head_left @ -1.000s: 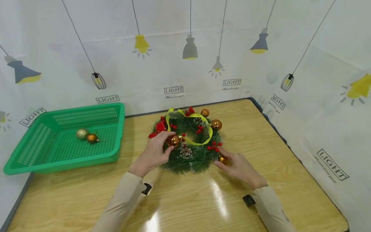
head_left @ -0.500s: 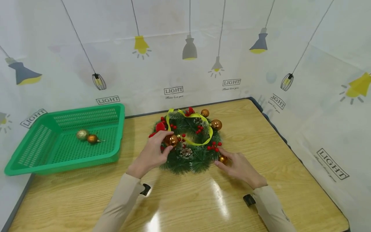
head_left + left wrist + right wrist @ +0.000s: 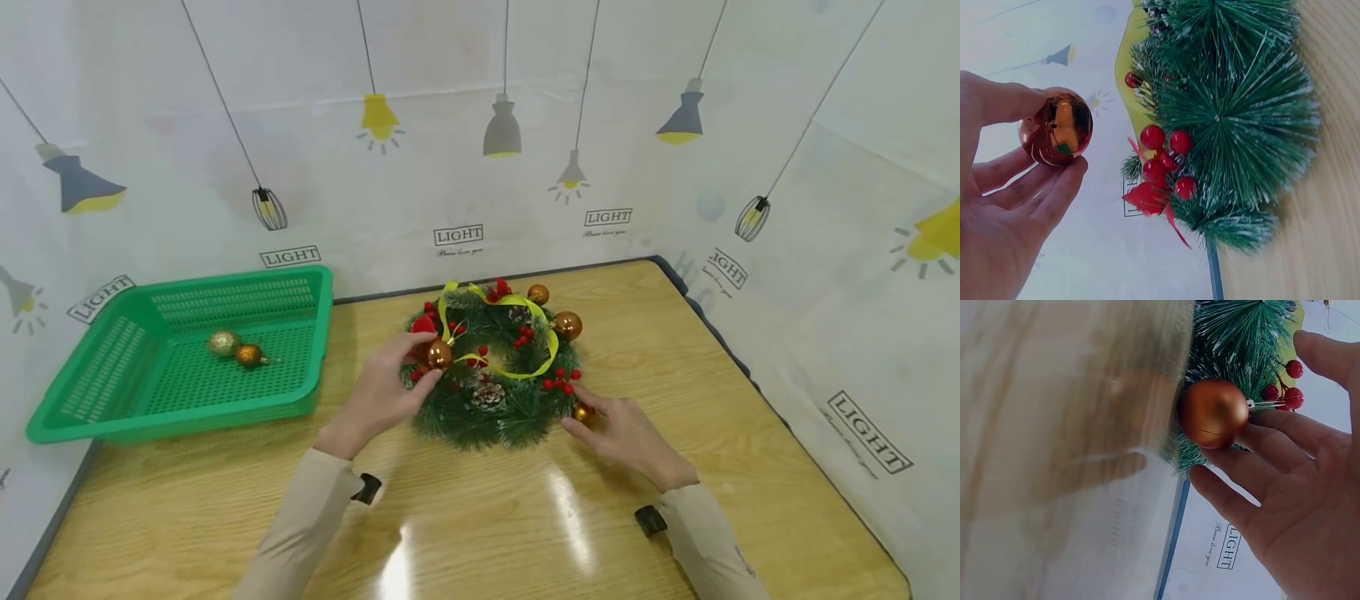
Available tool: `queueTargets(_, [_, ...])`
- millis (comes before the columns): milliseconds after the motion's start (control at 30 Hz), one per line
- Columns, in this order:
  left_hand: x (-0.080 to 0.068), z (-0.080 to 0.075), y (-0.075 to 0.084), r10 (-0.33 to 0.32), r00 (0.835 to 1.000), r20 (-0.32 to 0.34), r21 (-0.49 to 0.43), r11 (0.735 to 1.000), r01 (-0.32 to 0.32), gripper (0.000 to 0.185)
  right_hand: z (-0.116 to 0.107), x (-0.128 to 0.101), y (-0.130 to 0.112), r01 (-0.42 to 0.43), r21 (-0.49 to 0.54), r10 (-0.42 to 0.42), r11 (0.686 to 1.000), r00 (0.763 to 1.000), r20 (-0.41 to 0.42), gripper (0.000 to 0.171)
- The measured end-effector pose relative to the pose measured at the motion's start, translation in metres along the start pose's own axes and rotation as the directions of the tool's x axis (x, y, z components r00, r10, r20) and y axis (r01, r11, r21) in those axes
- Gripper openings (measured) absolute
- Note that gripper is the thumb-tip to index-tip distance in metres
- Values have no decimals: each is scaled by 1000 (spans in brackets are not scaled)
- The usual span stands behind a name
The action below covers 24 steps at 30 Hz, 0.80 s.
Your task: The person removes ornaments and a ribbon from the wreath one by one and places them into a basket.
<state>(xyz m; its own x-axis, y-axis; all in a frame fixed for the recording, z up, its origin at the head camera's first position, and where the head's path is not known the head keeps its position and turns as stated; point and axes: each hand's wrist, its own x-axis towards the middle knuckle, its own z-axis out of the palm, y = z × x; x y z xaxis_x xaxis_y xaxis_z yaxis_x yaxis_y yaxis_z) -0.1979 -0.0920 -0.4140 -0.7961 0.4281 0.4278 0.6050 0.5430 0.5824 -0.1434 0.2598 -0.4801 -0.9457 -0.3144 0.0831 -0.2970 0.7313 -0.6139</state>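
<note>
A shiny copper Christmas bauble (image 3: 440, 355) is pinched between the thumb and fingers of my left hand (image 3: 382, 392), over the left side of a green wreath (image 3: 465, 421). The left wrist view shows this bauble (image 3: 1063, 128) raised apart from the pine needles. At the wreath's near right edge, another copper bauble (image 3: 1213, 412) lies by the needles. My right hand (image 3: 626, 433) reaches to it, its fairly straight fingers behind and under the ball and the thumb held apart. The wreath carries red berries (image 3: 562, 381), a pine cone (image 3: 489, 396) and a loose yellow ribbon (image 3: 551, 350).
A green plastic basket (image 3: 318, 367) stands at the left of the wooden table (image 3: 480, 517), with a gold glitter bauble (image 3: 223, 342) and an orange one (image 3: 247, 356) inside. Two more copper baubles, one large (image 3: 567, 326), one small (image 3: 538, 294), sit at the wreath's far right.
My left hand has drawn the pinched bauble a little to the left over the wreath. The right hand stays by its bauble, and the head view has shifted slightly.
</note>
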Motion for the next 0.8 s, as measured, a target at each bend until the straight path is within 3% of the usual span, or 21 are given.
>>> queueTargets(400, [-1, -12, -4, -50, 999, 0, -6, 999, 50, 51, 0, 2, 0, -1, -16, 1, 1000, 1000, 5, 71])
queueTargets(667, [-1, -27, -8, -27, 999, -42, -20, 999, 26, 48, 1, 3, -1, 18, -18, -18, 1000, 1000, -1, 71])
queueTargets(800, [-3, -36, -12, -57, 996, -65, -11, 998, 56, 46, 1, 3, -1, 18, -12, -18, 1000, 1000, -2, 71])
